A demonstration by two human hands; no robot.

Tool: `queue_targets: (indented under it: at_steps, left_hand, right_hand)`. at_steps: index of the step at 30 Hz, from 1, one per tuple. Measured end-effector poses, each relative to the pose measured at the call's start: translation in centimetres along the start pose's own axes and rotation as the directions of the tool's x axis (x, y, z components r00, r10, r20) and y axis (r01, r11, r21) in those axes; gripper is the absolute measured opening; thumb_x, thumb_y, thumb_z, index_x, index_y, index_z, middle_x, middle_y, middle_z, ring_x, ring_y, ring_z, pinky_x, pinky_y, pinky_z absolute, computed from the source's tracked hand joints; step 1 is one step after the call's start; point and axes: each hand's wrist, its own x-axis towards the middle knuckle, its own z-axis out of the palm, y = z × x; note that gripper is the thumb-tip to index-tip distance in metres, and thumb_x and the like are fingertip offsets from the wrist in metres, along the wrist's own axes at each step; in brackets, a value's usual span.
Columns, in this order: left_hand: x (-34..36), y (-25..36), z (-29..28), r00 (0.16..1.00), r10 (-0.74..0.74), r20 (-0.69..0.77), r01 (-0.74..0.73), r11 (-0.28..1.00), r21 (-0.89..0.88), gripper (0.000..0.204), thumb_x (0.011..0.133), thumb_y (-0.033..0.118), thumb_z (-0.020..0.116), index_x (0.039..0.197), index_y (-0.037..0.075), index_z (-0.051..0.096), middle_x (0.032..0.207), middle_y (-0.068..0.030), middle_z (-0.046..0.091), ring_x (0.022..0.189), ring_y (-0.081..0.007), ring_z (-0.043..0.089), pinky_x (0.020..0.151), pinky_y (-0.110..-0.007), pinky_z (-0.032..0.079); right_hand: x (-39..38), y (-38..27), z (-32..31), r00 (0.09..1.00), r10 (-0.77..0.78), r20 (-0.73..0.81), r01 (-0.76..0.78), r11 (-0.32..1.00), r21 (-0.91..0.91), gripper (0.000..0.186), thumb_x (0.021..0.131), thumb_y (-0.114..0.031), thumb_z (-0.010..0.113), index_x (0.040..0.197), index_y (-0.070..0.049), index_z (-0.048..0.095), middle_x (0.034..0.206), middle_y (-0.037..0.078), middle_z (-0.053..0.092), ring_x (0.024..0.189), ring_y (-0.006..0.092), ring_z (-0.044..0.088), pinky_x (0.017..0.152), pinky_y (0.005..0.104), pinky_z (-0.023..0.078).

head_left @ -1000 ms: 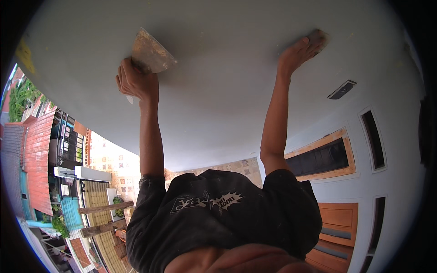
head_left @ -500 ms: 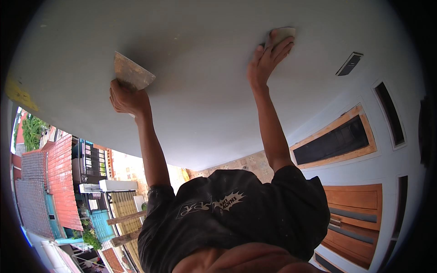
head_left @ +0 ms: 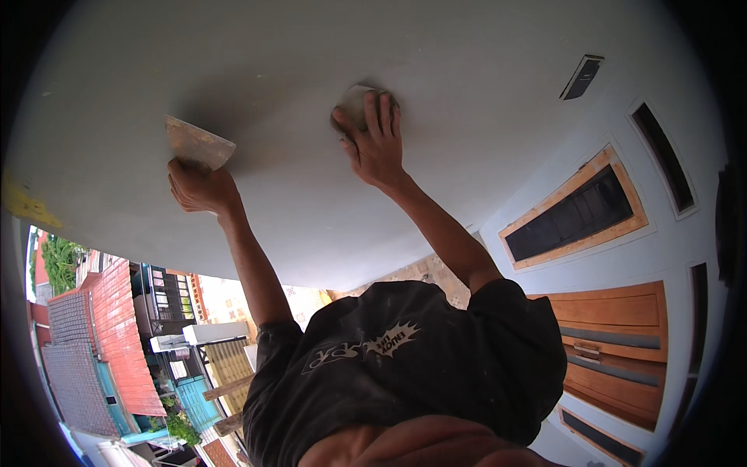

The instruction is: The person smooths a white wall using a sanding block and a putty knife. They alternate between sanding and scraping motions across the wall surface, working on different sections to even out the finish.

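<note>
Both my arms reach up to a grey painted ceiling [head_left: 467, 86]. My left hand [head_left: 204, 187] is closed around a scraper, whose wide blade [head_left: 199, 140] is blotched with rust-coloured stains and held against or very close to the ceiling. Right of it, my right hand [head_left: 375, 144] lies with spread, slightly bent fingers over a flat, greenish-grey pad [head_left: 359, 101], pressing it to the surface; what exactly the pad is, I cannot make out. A shadow surrounds each tool.
A dark rectangular fixture [head_left: 580, 76] sits on the ceiling at upper right. The white wall has a wood-framed window [head_left: 568, 210] and a wooden double door [head_left: 607, 350]. At lower left are red corrugated roofs [head_left: 124, 342] and neighbouring buildings; a yellow patch [head_left: 31, 198] marks the ceiling's edge.
My right hand and its pad have swept a long way left and somewhat down, closer to my left hand. My left hand with the scraper has moved left and down in the view.
</note>
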Motion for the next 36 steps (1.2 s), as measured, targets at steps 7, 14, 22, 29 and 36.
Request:
queue_targets:
  at_steps: [7, 14, 22, 29, 36]
  left_hand:
    - [-0.1, -0.3, -0.1, 1.0, -0.005, 0.015, 0.006, 1.0, -0.026, 0.026, 0.07, 0.012, 0.077, 0.089, 0.009, 0.059, 0.079, -0.0068, 0.068, 0.078, -0.0306, 0.07, 0.068, -0.045, 0.051]
    - [0.0, -0.5, 0.4, 1.0, -0.018, 0.018, 0.019, 1.0, -0.014, 0.028, 0.07, 0.012, 0.076, 0.094, 0.009, 0.061, 0.082, -0.0082, 0.07, 0.078, -0.0313, 0.07, 0.069, -0.047, 0.052]
    - [-0.2, -0.7, 0.4, 0.999, -0.029, 0.035, 0.027, 0.999, 0.036, 0.03, 0.069, 0.016, 0.078, 0.094, 0.009, 0.062, 0.083, -0.0082, 0.07, 0.08, -0.0315, 0.07, 0.071, -0.046, 0.054]
    - [-0.6, -0.4, 0.7, 0.996, 0.045, -0.083, -0.045, 0.999, 0.0, 0.029, 0.069, 0.017, 0.078, 0.092, 0.009, 0.061, 0.08, -0.0077, 0.067, 0.08, -0.0312, 0.069, 0.072, -0.044, 0.052]
    - [-1.3, -0.3, 1.3, 0.985, 0.046, -0.168, -0.05, 0.999, -0.018, 0.028, 0.068, 0.017, 0.077, 0.086, 0.01, 0.057, 0.075, -0.0041, 0.063, 0.072, -0.027, 0.065, 0.067, -0.04, 0.047]
  right_hand:
    - [12.7, 3.0, -7.7, 0.869, 0.415, -0.271, -0.329, 0.891, 0.312, 0.064, 0.11, -0.042, 0.015, 0.159, -0.002, 0.021, 0.166, 0.027, 0.001, 0.152, 0.0483, 0.003, 0.121, 0.0615, 0.007]
    - [1.7, -4.1, -3.3, 0.93, -0.332, 0.156, 0.348, 0.934, -0.084, 0.064, 0.108, -0.052, 0.019, 0.15, -0.015, 0.049, 0.165, 0.027, 0.01, 0.152, 0.0485, 0.009, 0.12, 0.0633, 0.011]
    - [19.3, 3.5, -7.4, 0.868, 0.008, -0.497, -0.324, 0.767, -0.554, 0.059, 0.11, -0.042, 0.023, 0.157, -0.006, 0.03, 0.163, 0.026, 0.019, 0.15, 0.0407, 0.018, 0.122, 0.0535, 0.015]
    - [11.4, -2.4, -5.7, 0.954, -0.3, 0.01, 0.299, 0.947, -0.118, 0.058, 0.107, -0.046, 0.028, 0.153, -0.014, 0.042, 0.166, 0.022, 0.016, 0.152, 0.0444, 0.014, 0.122, 0.0611, 0.013]
    - [27.9, 6.8, -10.4, 0.898, 0.212, -0.385, -0.176, 0.976, 0.127, 0.067, 0.109, -0.049, 0.011, 0.162, -0.007, 0.015, 0.169, 0.019, -0.001, 0.155, 0.0374, -0.005, 0.125, 0.0509, -0.006]
